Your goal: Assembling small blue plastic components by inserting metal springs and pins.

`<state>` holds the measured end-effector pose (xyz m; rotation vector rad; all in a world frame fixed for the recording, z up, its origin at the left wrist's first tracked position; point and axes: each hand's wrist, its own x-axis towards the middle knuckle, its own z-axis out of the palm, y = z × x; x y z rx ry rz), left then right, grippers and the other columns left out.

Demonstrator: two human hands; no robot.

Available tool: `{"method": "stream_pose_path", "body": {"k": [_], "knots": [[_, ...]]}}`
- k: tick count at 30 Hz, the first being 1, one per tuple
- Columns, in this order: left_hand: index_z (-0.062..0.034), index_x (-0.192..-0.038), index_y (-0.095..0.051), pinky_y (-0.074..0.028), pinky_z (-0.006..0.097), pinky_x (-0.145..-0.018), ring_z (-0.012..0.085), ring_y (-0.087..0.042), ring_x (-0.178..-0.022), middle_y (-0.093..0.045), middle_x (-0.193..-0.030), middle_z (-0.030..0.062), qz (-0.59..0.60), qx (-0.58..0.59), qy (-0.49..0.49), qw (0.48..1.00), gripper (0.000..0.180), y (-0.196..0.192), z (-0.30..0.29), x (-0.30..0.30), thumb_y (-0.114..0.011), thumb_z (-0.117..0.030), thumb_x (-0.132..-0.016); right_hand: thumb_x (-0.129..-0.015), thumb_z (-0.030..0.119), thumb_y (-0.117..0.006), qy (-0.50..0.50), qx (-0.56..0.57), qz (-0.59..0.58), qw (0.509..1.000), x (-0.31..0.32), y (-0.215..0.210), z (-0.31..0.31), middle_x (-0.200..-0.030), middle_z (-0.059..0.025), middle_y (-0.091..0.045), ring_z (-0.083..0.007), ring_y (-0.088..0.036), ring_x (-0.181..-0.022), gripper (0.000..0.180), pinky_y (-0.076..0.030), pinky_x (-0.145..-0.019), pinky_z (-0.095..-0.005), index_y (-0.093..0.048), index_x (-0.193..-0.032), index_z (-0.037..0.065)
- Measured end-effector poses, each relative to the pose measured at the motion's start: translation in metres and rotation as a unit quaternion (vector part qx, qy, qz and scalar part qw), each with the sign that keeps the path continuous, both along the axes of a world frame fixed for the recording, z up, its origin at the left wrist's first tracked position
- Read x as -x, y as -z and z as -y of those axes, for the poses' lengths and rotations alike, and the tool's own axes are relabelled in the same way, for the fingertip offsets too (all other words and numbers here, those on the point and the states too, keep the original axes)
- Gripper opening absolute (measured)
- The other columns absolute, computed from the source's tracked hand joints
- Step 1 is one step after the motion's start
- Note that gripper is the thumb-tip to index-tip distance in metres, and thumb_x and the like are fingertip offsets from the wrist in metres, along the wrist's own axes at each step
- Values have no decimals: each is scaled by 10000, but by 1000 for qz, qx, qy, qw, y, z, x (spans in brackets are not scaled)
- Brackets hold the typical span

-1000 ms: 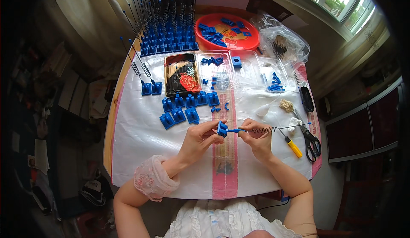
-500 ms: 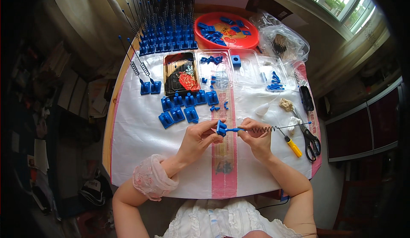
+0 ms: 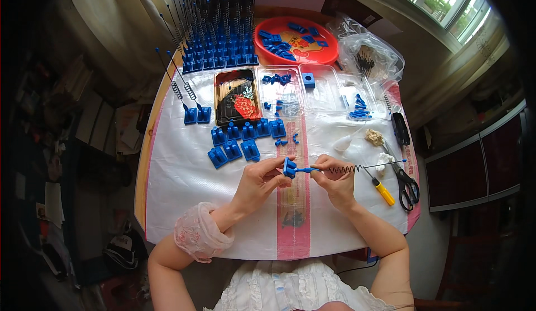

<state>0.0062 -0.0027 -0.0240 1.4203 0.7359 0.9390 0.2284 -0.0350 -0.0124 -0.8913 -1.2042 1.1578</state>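
Note:
Between the fingers of my left hand (image 3: 260, 181) is a blue plastic base (image 3: 289, 167), tilted on its side. My right hand (image 3: 335, 181) pinches the blue stem of a black spring rod (image 3: 345, 169), whose coil and blue-tipped end stick out to the right. The stem's left end meets the base; whether it is seated there I cannot tell. Just beyond my left hand stand several blue bases (image 3: 247, 131) in two rows. Small blue pieces (image 3: 281, 142) lie loose on the white sheet beside them. Farther left are two bases with spring rods fitted (image 3: 197, 114).
Many finished spring-rod pieces (image 3: 220, 57) crowd the far left. Behind the clear trays (image 3: 321, 105) sits a red basin (image 3: 329, 54) of blue parts. A black tray (image 3: 220, 110) holds small red and metal bits. At right lie a yellow-handled screwdriver (image 3: 384, 193) and black scissors (image 3: 410, 191).

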Motion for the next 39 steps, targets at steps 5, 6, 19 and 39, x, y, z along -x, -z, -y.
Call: {"method": "stream_pose_path", "body": {"k": [5,6,19,39], "knots": [[-32,-1372,-612,-599,252,-748,115,-723,-822,-724,-926,76,-1,-4,-3,1000,477,1,0,0,-666,42,-903,-840,-119,-715,2,-6,-7,1000,0,2,0,-888,-115,-692,-158,-636,-841,135,-498,-746,-275,-731,-942,-33],[-35,-1370,-614,-600,254,-749,119,-725,-819,-720,-932,75,0,-5,-4,1000,477,2,0,0,-665,44,-903,-840,-119,-715,2,-6,-7,1000,1,2,0,-887,-114,-692,-157,-635,-841,135,-499,-746,-275,-731,-943,-32],[-28,-1264,-603,-584,238,-760,126,-668,-955,-627,-1166,68,-57,-146,-60,986,389,-20,3,-5,-721,9,-895,-865,-68,-727,0,104,2,995,-8,-5,-8,-935,-50,-685,-108,-642,-869,155,-525,-775,-229,-765,-1000,-1],[-18,-1004,-660,-586,261,-694,202,-757,-861,-739,-927,107,72,272,124,952,186,-11,-2,7,-656,-204,-991,-848,-40,-759,-40,89,43,994,7,-5,6,-861,-67,-709,-130,-648,-803,74,-497,-722,-259,-762,-916,-11]]}}
